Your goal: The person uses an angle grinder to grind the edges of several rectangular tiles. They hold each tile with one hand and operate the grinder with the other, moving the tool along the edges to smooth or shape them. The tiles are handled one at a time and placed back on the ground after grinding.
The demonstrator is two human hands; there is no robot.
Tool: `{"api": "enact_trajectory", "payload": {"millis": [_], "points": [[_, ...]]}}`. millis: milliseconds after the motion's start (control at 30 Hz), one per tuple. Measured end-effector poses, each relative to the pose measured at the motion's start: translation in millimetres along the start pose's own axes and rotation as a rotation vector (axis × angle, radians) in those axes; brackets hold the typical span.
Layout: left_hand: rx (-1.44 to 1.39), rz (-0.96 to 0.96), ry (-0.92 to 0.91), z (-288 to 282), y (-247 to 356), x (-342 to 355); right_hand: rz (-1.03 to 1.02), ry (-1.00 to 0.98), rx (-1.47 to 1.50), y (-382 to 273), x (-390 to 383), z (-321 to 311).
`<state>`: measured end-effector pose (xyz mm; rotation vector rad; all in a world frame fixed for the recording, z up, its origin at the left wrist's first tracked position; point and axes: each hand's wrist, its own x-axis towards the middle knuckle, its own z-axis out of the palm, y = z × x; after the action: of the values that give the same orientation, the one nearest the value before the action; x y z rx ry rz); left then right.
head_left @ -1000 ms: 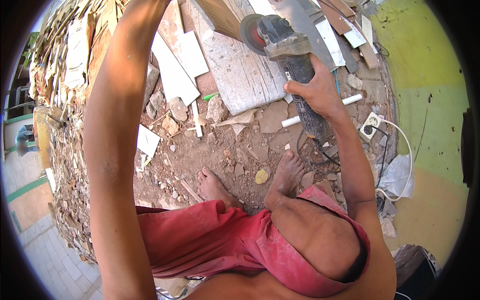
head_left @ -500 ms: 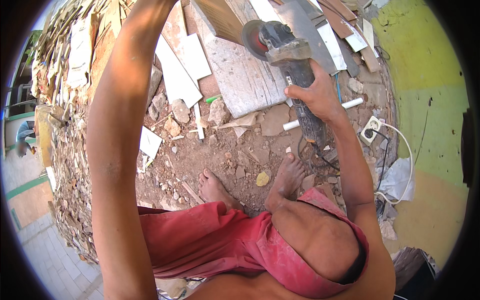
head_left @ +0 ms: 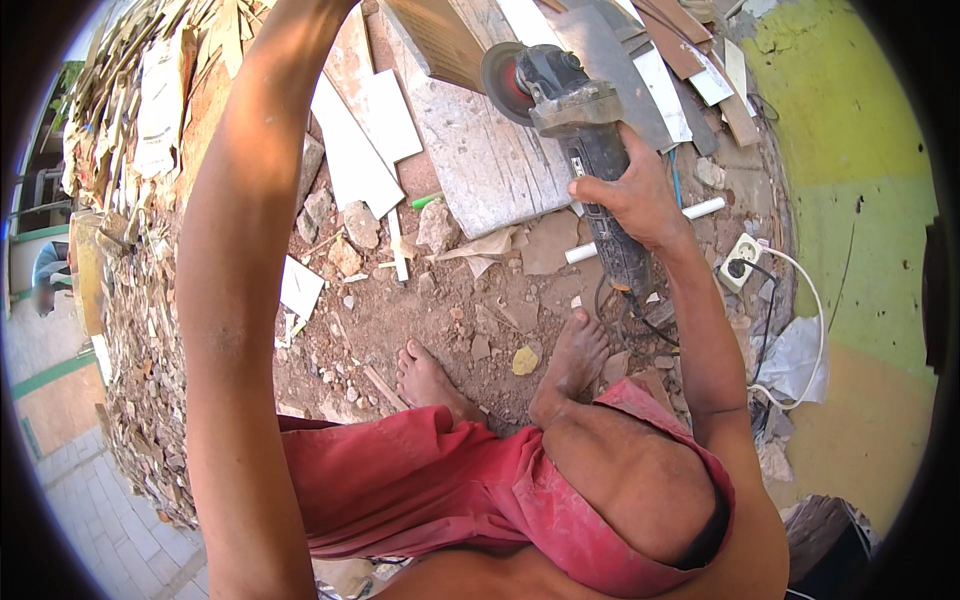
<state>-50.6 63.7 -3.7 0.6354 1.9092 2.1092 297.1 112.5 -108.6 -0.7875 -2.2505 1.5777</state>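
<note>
My right hand (head_left: 640,195) is wrapped round the body of a dusty black angle grinder (head_left: 600,160), thumb across its near side. The grinder's cutting disc (head_left: 507,83) sits by the lower right corner of a brown tile (head_left: 440,40) with a ribbed face; whether they touch I cannot tell. That tile stands tilted over a worn whitish board (head_left: 480,170). My left arm (head_left: 235,250) stretches up past the upper edge, so the left hand is out of sight. A black cord (head_left: 655,328) runs from the grinder's rear end, close to my right foot (head_left: 575,355).
White tile pieces (head_left: 390,115) lie left of the board, among stones and rubble. A white pipe (head_left: 705,208) passes behind the grinder. At right, a white socket block (head_left: 740,262) with a plug lies near the green wall (head_left: 850,230). A person (head_left: 50,270) is far left.
The grinder and my right hand have shifted very slightly left. My left arm has hardly moved. The distant person at far left has changed posture a little.
</note>
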Motion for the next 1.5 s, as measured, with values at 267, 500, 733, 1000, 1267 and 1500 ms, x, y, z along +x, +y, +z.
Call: {"api": "enact_trajectory", "payload": {"millis": [267,500,733,1000,1267,1500], "points": [[0.048,0.025,0.012,-1.4,-2.9,1.8,0.036,-0.009,-0.032,-0.8,-0.7,-2.4],[0.048,0.036,-0.012,-9.9,-6.1,4.9,0.011,-0.057,0.036,-1.2,1.8,-0.1],[0.036,0.046,-0.016,-1.7,-1.5,-5.2,-0.032,-0.038,0.053,8.9,6.1,2.9],[0.01,0.038,-0.041,11.7,-2.8,-8.1,-0.006,-0.016,0.025,19.6,6.4,1.0],[0.017,0.05,-0.04,12.0,3.9,-15.8,-0.038,-0.025,0.028,12.8,10.1,5.5],[0.036,0.076,-0.045,11.7,11.3,-23.8,-0.052,-0.019,0.033,6.2,10.2,6.9]]}}
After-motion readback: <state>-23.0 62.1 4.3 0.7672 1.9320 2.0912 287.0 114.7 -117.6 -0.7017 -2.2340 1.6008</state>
